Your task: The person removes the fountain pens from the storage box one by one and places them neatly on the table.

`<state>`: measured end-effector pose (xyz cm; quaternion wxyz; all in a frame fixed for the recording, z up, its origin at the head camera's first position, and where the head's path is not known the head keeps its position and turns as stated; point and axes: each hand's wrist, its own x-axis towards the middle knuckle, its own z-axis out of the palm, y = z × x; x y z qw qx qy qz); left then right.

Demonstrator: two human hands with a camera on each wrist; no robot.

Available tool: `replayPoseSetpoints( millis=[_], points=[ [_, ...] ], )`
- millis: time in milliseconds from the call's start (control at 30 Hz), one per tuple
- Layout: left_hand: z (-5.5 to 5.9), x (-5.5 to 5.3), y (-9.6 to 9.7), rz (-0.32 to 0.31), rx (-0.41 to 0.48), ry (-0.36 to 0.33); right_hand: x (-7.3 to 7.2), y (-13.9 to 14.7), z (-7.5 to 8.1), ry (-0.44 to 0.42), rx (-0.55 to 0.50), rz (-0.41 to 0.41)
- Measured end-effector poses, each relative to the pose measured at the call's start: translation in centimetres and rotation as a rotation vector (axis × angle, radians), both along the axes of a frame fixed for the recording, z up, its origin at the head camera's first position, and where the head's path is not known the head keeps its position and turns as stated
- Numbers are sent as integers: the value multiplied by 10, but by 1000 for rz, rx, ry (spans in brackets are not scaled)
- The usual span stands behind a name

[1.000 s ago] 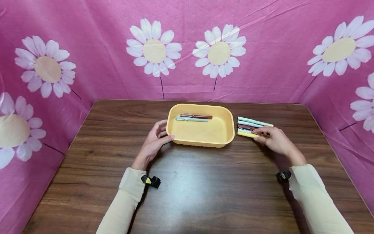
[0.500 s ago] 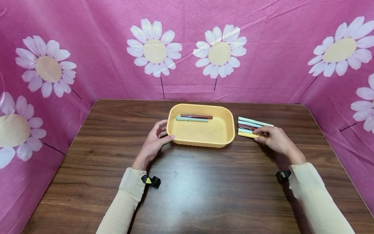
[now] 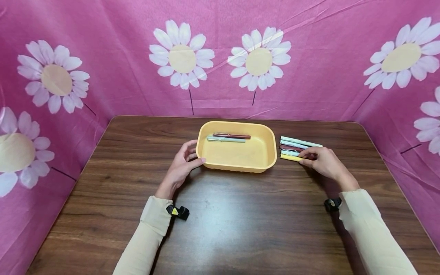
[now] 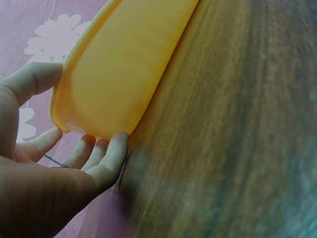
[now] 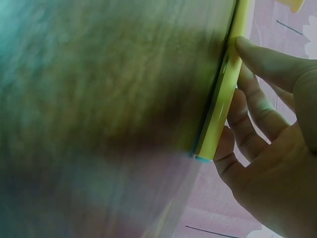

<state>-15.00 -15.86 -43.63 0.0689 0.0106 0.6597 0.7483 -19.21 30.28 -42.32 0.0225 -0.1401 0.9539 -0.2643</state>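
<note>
- Pink daisy cloth [image 3: 220,103] behind, brown table [image 3: 206,225] below.
- Arms [image 3: 149,225] stretched forward, well apart.
- Left hand [image 3: 179,166] — grip wrapped on the yellow bin [image 3: 237,157], thumb at the rim, fingers round its end.
- Right hand [image 3: 324,162] — grip pinching the yellow pen [image 3: 290,157], nearest of the pen row [image 3: 301,141] just right of the bin.
- Right wrist cam catches the pen's teal tip [image 5: 202,159], head cam doesn't.

From above, the head view faces forward and down; close in, the left wrist view shares its box [image 4: 119,64], the right its yellow pen [image 5: 219,116].
</note>
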Motion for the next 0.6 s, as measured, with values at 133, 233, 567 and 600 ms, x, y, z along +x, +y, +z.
replayPoseSetpoints(
  millis=[133, 233, 567, 600],
  points=[
    [0, 0, 0, 2, 2, -4, -1, 2, -1, 4, -9, -11],
    [1, 0, 0, 2, 6, -3, 0, 4, 1, -1, -27, -14],
    [2, 1, 1, 1, -10, -10, 4, 2, 6, -10, -87, -44],
    [2, 1, 1, 1, -11, -11, 4, 1, 6, -2, -88, -47]
  ],
)
